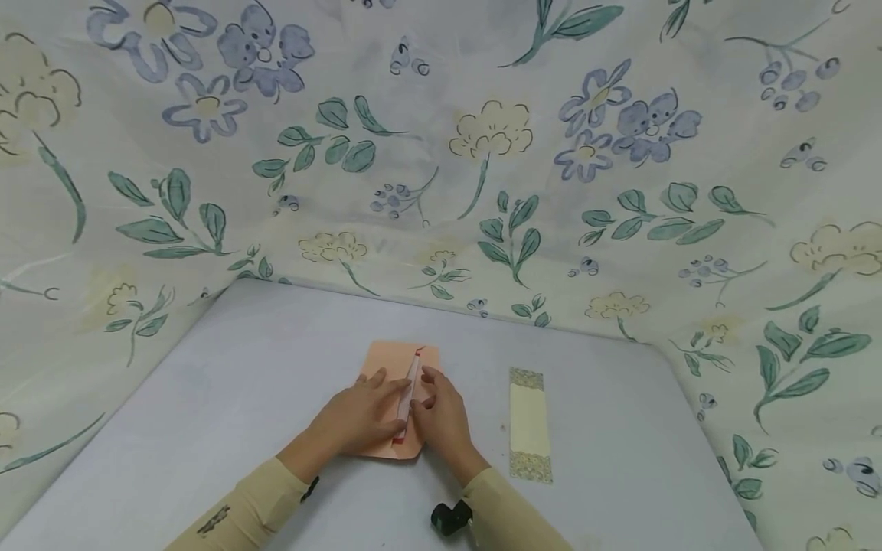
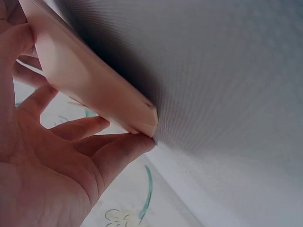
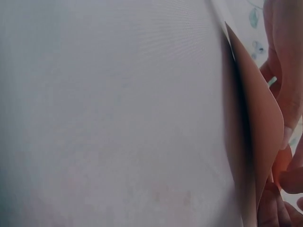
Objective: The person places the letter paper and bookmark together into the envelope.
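Observation:
In the head view both hands work over a peach folded paper [image 1: 382, 356] on the white table. A narrow white strip with red ends [image 1: 409, 386] runs down its middle. My left hand [image 1: 361, 413] lies over the left half, fingers spread, thumb and index finger against the strip's left side. On the other side, my right hand [image 1: 444, 417] has its fingers bent and pinches the right part near the strip. In the left wrist view, the thumb [image 2: 125, 153] touches a corner of the paper. The right wrist view shows the paper's side [image 3: 262, 123] bulging up from the table.
Right of the hands lies a pale yellow strip [image 1: 529, 421] with glittery gold bands at both ends. A small black device [image 1: 451, 518] is by the right wrist. Floral-patterned sheeting [image 1: 413, 199] stands around the white table [image 1: 276, 344].

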Tool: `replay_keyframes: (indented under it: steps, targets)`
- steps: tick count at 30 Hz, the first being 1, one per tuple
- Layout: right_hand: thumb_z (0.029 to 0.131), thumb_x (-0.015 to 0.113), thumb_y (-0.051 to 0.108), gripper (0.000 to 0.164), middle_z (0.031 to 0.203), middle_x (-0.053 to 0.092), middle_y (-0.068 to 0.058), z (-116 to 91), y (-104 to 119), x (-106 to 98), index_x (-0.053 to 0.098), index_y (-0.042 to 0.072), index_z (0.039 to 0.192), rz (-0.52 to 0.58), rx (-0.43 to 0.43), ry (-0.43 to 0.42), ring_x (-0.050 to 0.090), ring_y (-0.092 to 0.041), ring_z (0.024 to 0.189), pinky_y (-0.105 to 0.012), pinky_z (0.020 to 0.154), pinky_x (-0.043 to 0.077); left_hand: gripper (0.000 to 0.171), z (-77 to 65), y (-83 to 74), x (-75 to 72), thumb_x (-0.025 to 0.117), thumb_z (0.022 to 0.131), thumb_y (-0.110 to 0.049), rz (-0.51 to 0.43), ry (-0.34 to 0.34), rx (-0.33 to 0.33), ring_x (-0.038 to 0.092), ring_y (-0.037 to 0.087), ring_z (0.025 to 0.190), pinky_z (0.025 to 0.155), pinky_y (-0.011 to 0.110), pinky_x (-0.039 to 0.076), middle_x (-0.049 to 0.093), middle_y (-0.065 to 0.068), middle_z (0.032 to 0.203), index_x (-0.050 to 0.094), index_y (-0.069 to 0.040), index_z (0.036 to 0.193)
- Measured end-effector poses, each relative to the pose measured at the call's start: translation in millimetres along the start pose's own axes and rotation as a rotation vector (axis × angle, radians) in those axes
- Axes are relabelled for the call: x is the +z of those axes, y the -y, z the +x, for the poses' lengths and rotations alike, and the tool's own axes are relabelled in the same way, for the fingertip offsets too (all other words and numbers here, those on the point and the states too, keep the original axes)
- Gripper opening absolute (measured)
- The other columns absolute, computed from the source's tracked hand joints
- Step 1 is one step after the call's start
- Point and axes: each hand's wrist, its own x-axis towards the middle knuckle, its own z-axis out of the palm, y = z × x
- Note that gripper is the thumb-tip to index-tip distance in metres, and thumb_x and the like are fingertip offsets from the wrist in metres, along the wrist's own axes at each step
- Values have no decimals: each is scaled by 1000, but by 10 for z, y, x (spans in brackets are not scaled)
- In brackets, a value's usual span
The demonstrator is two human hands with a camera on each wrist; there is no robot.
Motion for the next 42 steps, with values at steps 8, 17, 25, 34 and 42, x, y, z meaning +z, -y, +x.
replay_keyframes:
  steps: [8, 17, 25, 34, 42]
  targets:
    - [89, 75, 2, 56, 130, 66, -11, -15, -26, -86, 55, 6, 141, 13, 19, -11, 53, -2, 67, -18, 56, 48, 65, -6, 14, -18, 74, 89, -46, -16, 6, 1, 46, 63, 127, 95, 70, 45, 44, 30, 151, 56, -19, 146]
    - [92, 74, 6, 54, 132, 65, -12, -43, -131, -160, 55, 5, 142, 4, 8, -19, 53, -3, 67, -20, 57, 48, 70, 20, 50, 34, 74, 88, -49, -11, 24, -12, 46, 63, 128, 96, 70, 44, 43, 29, 152, 54, -20, 148]
    - [92, 74, 7, 56, 134, 62, -13, -51, -153, -212, 52, 5, 143, -10, 5, -35, 55, -4, 69, -21, 60, 49, 69, 26, 61, 32, 74, 88, -49, 0, 6, -2, 47, 63, 127, 95, 70, 45, 44, 30, 152, 54, -19, 148]
    - [92, 74, 10, 58, 134, 62, -12, -47, -208, -259, 51, 5, 144, -50, 47, -67, 55, -5, 71, -22, 61, 48, 69, 22, 30, 0, 73, 89, -48, -1, 17, -11, 46, 62, 128, 96, 69, 44, 43, 29, 152, 54, -19, 148]
    - [91, 74, 9, 58, 133, 63, -13, -72, -252, -338, 51, 5, 144, -59, 61, -92, 56, -6, 70, -24, 62, 48, 68, 22, 15, 5, 74, 88, -47, -13, 9, 2, 46, 63, 128, 97, 69, 44, 44, 29, 152, 55, -19, 147]
